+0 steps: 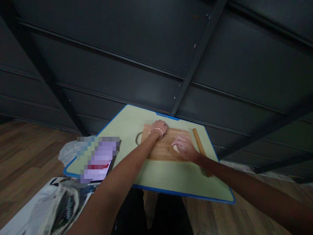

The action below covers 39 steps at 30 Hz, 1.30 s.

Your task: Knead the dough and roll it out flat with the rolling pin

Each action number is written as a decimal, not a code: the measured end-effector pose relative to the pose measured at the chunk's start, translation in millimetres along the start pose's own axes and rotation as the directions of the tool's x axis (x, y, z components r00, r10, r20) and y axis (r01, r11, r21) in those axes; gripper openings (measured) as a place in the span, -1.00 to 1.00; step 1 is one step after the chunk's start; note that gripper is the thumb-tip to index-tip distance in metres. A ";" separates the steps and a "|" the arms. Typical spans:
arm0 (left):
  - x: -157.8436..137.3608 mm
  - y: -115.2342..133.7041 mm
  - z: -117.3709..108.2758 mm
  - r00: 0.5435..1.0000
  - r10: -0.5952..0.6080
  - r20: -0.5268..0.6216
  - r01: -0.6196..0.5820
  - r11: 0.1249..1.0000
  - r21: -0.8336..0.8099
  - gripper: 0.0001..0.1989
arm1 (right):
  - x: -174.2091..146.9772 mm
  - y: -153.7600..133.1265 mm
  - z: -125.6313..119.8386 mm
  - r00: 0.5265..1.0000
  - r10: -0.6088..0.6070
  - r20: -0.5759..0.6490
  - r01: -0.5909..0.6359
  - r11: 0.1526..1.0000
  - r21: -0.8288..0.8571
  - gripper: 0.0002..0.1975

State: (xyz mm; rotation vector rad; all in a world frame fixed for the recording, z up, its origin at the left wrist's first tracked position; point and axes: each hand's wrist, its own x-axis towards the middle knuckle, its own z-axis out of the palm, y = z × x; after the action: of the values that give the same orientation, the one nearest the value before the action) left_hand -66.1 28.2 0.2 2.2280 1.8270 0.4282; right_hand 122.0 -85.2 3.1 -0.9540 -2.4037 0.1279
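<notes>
Here, the right hand (185, 148) curls closed around a pale lump (176, 149) on the wooden board (161, 151), right of its middle; the left hand (160, 126) rests at the board's far edge, though whether it grips I cannot tell. A rolling pin (199, 141) lies just beside the board on the green table (168, 174). Should the left hand lift while the right pushes, the board could slide into the pin. No brand or writing is legible; the tablet (102, 158) screen is blurred out.

Left hand (159, 126) forward, right hand (184, 147) curled
</notes>
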 end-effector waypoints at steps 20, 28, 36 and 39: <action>-7.7 7.7 -1.6 0.998 -0.012 -0.055 0.006 0.994 -0.113 -0.53 | 40.3 -6.9 -10.1 0.607 -0.565 0.559 0.690 0.723 -0.019 -0.79; -13.2 11.7 -6.4 0.999 -0.030 -0.020 0.027 0.993 -0.119 -0.52 | 95.0 22.6 10.1 0.039 -0.890 0.454 0.750 0.326 0.576 -0.82; -7.6 -1.4 0.1 0.995 0.091 -0.031 -0.092 0.993 -0.067 -0.51 | 90.7 12.4 8.7 0.225 -0.820 0.526 0.804 0.462 0.375 -0.77; -0.4 -6.0 2.5 0.994 0.101 -0.045 -0.106 0.986 -0.132 -0.56 | 64.4 10.2 -4.3 0.669 -0.532 0.518 0.554 0.822 0.128 -0.52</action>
State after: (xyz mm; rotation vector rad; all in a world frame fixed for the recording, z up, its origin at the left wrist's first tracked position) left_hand -70.8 29.1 -4.2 2.2435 1.6527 0.5987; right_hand 91.8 -35.6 33.1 -0.1579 -3.1179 0.1338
